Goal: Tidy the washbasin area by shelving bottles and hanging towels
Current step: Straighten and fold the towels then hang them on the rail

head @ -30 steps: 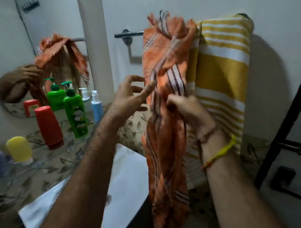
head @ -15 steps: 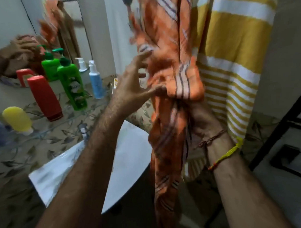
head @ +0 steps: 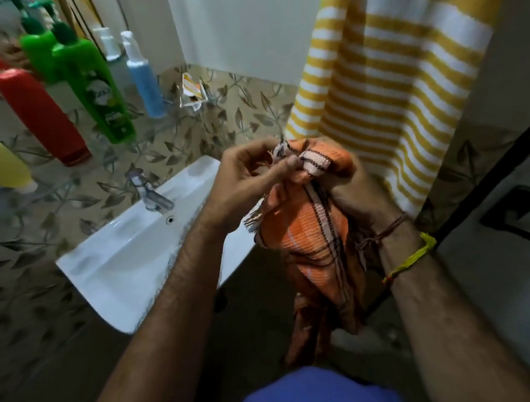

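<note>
At the left edge, smooth plastic bottles stand on a glass shelf: red bottle, green bottle, blue bottle. Below sits the glossy white washbasin. At center, the left hand pinches the woven orange towel; the right hand clutches its bunched middle. A ribbed yellow-striped towel hangs at upper right.

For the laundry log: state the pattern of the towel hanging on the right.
Yellow-and-white striped hanging towel, clearest in the head view.
</note>
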